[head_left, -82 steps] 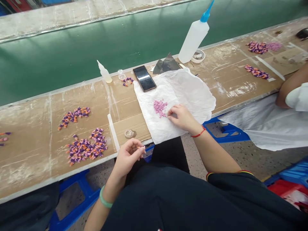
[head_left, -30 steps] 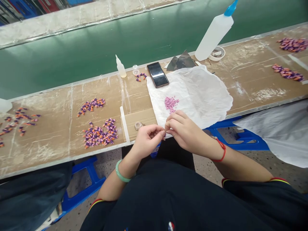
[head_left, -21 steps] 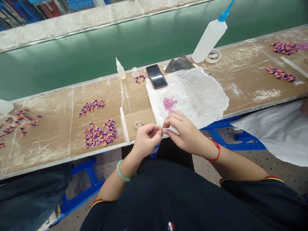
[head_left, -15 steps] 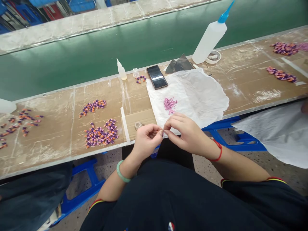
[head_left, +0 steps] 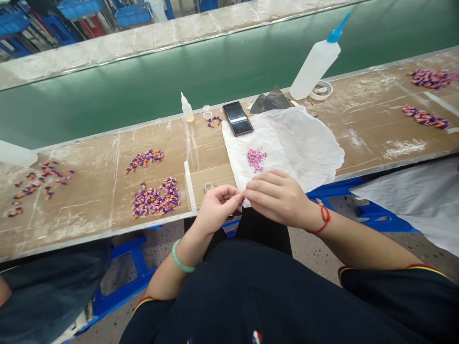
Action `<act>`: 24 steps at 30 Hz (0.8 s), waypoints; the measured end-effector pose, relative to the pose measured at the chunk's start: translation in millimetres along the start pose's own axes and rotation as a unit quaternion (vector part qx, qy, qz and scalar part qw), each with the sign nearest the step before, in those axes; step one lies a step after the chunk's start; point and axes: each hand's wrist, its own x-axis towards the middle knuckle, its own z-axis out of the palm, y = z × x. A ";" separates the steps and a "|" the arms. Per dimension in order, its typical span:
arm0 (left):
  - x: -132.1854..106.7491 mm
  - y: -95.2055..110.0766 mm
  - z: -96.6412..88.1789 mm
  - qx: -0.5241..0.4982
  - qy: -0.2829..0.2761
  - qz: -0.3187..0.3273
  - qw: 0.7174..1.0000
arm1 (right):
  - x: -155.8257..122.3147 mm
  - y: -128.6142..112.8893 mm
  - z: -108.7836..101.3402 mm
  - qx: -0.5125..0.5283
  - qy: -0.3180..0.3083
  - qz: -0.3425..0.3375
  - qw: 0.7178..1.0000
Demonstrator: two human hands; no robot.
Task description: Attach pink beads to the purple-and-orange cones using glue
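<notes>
My left hand (head_left: 219, 206), with a green bangle at the wrist, pinches a small purple piece (head_left: 241, 203), mostly covered by the fingers. My right hand (head_left: 274, 197), wearing a red string bracelet, meets it fingertip to fingertip; its fingers are bent together, and whatever they hold is hidden. Just beyond the hands, tiny pink beads (head_left: 256, 158) lie heaped on a white cloth (head_left: 304, 153). To the left, a pile of small purple, orange and pink pieces (head_left: 156, 198) sits on the cardboard-covered table, with a smaller group (head_left: 144, 160) behind it.
A phone (head_left: 237, 118) rests on the cloth's far left corner. Behind stand a small dropper bottle (head_left: 187, 108) and a large blue-tipped bottle (head_left: 315, 69) beside a tape roll (head_left: 322, 91). Dark sheets (head_left: 271, 100) lie between. More pieces (head_left: 425, 117) are at far right.
My right hand's fingers have closed in and turned over the left fingertips. The left hand keeps its pinch. The whole view has shifted slightly.
</notes>
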 end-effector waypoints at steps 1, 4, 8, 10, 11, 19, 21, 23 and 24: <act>-1.2 1.2 0.1 0.011 0.010 0.012 1.000 | 0.1 -1.1 0.7 0.031 0.009 0.035 0.999; -6.2 6.8 1.3 0.089 0.046 0.069 0.993 | 0.2 -5.0 2.3 0.150 0.011 0.159 0.976; -10.8 12.5 1.0 0.215 0.059 0.152 0.963 | 0.5 -7.9 4.0 0.218 -0.012 0.216 0.952; -11.6 12.7 -0.8 0.264 0.052 0.187 0.945 | 1.1 -8.3 4.3 0.232 -0.020 0.222 0.947; -11.8 12.5 -2.0 0.282 0.045 0.201 0.937 | 1.5 -8.4 4.3 0.239 -0.023 0.224 0.945; -11.6 17.8 -12.3 0.333 -0.028 0.226 0.915 | 4.5 -9.2 6.1 0.311 -0.076 0.274 0.907; -11.4 20.1 -14.4 0.334 -0.047 0.221 0.915 | 4.6 -9.9 7.6 0.325 -0.085 0.283 0.898; -11.3 21.4 -16.0 0.342 -0.064 0.220 0.911 | 4.2 -11.0 9.3 0.325 -0.088 0.287 0.897; -11.1 21.6 -16.6 0.349 -0.070 0.221 0.908 | 3.9 -11.6 10.2 0.322 -0.089 0.287 0.898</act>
